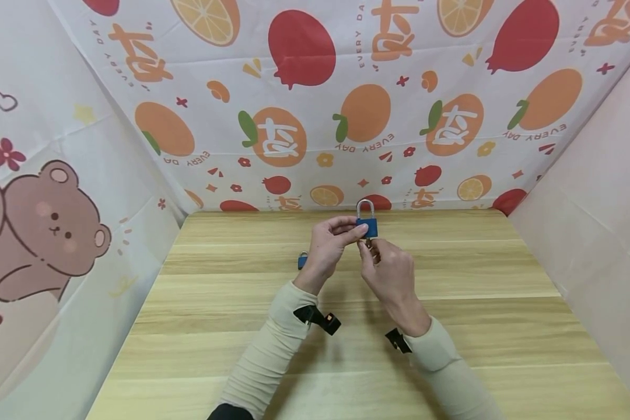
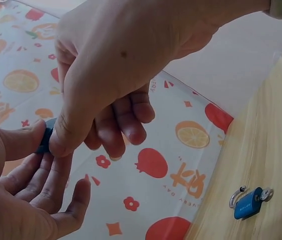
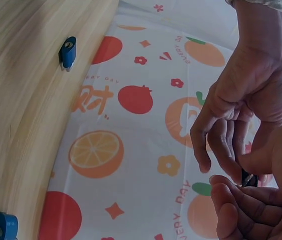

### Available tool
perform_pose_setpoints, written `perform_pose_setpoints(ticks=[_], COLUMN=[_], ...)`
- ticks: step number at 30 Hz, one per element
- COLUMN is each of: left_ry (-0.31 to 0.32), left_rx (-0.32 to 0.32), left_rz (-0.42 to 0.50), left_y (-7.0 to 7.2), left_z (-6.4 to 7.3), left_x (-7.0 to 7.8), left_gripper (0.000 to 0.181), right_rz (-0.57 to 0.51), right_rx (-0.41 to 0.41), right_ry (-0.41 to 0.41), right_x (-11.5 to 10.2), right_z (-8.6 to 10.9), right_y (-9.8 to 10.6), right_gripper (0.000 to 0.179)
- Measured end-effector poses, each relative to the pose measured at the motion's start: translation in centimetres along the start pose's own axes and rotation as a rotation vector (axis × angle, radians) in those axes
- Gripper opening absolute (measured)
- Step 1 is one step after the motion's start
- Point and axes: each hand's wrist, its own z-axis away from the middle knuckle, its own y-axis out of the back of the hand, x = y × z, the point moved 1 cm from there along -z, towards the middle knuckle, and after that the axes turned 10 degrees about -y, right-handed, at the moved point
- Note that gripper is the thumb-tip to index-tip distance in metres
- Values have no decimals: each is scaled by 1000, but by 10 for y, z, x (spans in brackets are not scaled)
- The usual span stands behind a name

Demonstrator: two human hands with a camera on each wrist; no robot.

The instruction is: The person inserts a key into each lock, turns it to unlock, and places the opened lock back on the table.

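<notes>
My left hand (image 1: 328, 245) pinches a blue padlock (image 1: 370, 227) between thumb and fingers, its silver shackle pointing up. Just below, my right hand (image 1: 394, 271) pinches a small key (image 1: 368, 241) at the padlock's lower end, mostly covered by the fingertips. In the left wrist view only a dark blue bit of the held padlock (image 2: 45, 136) shows between both hands. On the table, a second blue padlock (image 1: 302, 260) lies beside my left wrist. Another blue padlock (image 2: 248, 203) has a key in it and its shackle stands open; the head view does not show it.
A wood-grain table (image 1: 199, 326) lies under both hands. Close behind the held padlock rises a fruit-printed cloth (image 1: 320, 128), and a bear-printed cloth (image 1: 52, 221) hangs on the left. A pale cloth (image 1: 598, 192) closes the right side.
</notes>
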Motion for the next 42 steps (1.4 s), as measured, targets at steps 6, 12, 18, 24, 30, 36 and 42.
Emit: perform_pose_setpoints(ticks=[6,12,18,24,30,36,42], left_ry=[-1,-12,-16,-19,-22,-14,-15], left_rx=[11,32,49,54,46,43,36], left_rz=[3,24,6,10,9,-10,-21], left_y=[1,3,6,8,9,8,7], left_z=[-1,-4,-4,-3,-3,-1,0], left_x=[1,0,0,-1,0,1,0], left_gripper=[28,27,28,28,27,27,27], right_rz=[10,-67,-228,-301,-433,-509,-545], right_rx=[-29,-45,-150,-318,-482,-555,-590], right_ry=[-10,-17,-153,-302,-392,-422,-478], right_x=[4,11,16,22,29,29,28], right_z=[-3,-13,-31,-43,-52,-54,-52], right_y=[5,17,29,33,30,27,24], right_gripper=[25,32,30,30,33,31,31])
